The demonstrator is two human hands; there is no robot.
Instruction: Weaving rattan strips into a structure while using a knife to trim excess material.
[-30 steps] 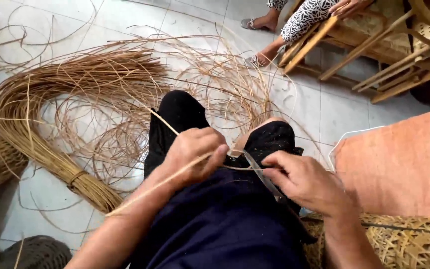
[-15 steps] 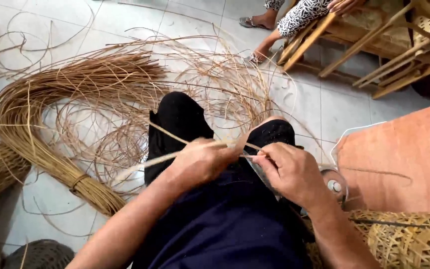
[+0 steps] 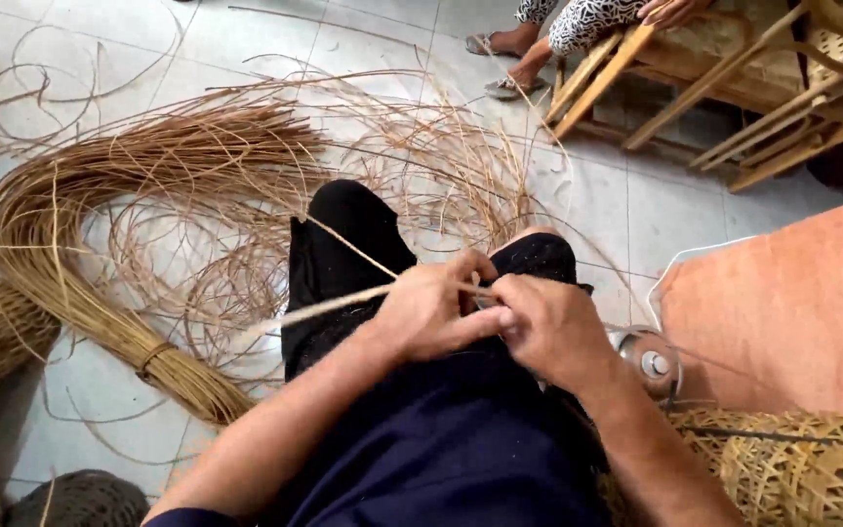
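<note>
Our left hand (image 3: 431, 312): closed around a thin pale rattan strip (image 3: 343, 301); the fingers are curled over it above our lap, and the knuckles touch those of the other hand.
Our right hand (image 3: 550, 327): closed too, pressed against the left from its 3 o'clock side, pinching the same strip where the two fists meet. Whether it also holds a tool we cannot tell; the fingers hide it.
Rattan strip: it leaves our left hand toward 9 o'clock, running low across the dark trouser leg (image 3: 343, 244). A second fine strand rises from the hands toward 10 o'clock over the same leg.
Knees: both bent, clad in black, pointing to 12 o'clock, with our hands just behind them.
Rattan bundle (image 3: 100, 303): a thick curved sheaf on the tiled floor (image 3: 636, 205) at our 9 o'clock, bound with a band near its lower end, fanning out to loose strands at 11 o'clock.
Loose strands (image 3: 421, 166): tangled coils on the tiles at 12 o'clock, just beyond our knees.
Small clear jar (image 3: 648, 361): near our right wrist, at 3 o'clock.
Orange cloth (image 3: 792, 303): beyond the jar, farther toward 3 o'clock.
Woven basketwork (image 3: 792, 468): at 4 o'clock, under our right forearm.
Another person: sandalled feet (image 3: 509, 63) and patterned trousers at 1 o'clock, beside a wooden frame (image 3: 714, 78).
</note>
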